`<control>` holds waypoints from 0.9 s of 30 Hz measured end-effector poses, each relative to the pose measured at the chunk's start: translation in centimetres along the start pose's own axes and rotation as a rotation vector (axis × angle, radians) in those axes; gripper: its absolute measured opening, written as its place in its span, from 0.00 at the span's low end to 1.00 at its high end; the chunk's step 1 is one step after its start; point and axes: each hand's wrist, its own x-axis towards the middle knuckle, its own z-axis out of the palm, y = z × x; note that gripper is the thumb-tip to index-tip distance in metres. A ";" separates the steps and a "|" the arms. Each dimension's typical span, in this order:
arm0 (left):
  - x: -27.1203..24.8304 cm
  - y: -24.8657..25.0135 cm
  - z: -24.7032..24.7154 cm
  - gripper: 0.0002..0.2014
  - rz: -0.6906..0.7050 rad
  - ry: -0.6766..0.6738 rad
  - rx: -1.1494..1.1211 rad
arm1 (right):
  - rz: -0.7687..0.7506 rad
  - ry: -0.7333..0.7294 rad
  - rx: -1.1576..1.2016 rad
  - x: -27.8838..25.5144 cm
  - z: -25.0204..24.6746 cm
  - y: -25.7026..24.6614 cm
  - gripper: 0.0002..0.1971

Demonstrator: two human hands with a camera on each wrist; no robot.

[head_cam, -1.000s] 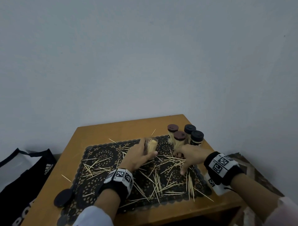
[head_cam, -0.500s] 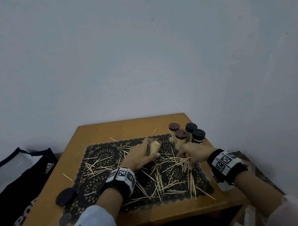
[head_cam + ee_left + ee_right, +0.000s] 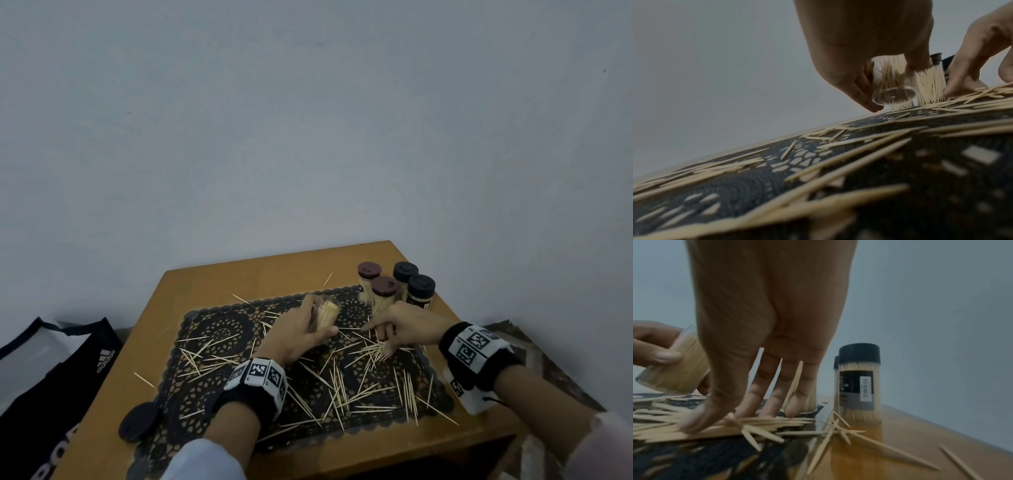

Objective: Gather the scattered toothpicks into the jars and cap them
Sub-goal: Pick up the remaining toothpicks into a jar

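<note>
My left hand grips an uncapped clear jar packed with toothpicks, tilted and held just above the black lace mat; its clear base shows in the left wrist view. Just right of the jar, my right hand reaches down into a pile of loose toothpicks. Its thumb and fingertips close on a bundle lying on the mat, and a few picks stand up between the fingers. Many more toothpicks lie scattered over the mat.
Several capped jars, two brown-lidded and two black-lidded, stand at the back right of the wooden table. A loose black lid lies at the mat's front left. A black bag sits left of the table.
My right hand has drawn its fingers in over the pile, pulling toothpicks together near the jar. My left hand has kept the tilted jar almost in place.
</note>
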 end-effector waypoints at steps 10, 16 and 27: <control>-0.2 -0.2 -0.3 0.26 -0.007 -0.013 -0.013 | -0.015 0.029 -0.161 -0.1 -0.2 0.0 0.09; -0.3 0.4 -0.5 0.27 -0.005 -0.038 0.007 | -0.057 0.018 -0.400 -0.2 -0.6 -0.9 0.12; -0.3 0.7 -0.5 0.27 -0.014 -0.055 0.013 | -0.066 0.020 -0.422 -0.4 -0.7 -1.2 0.10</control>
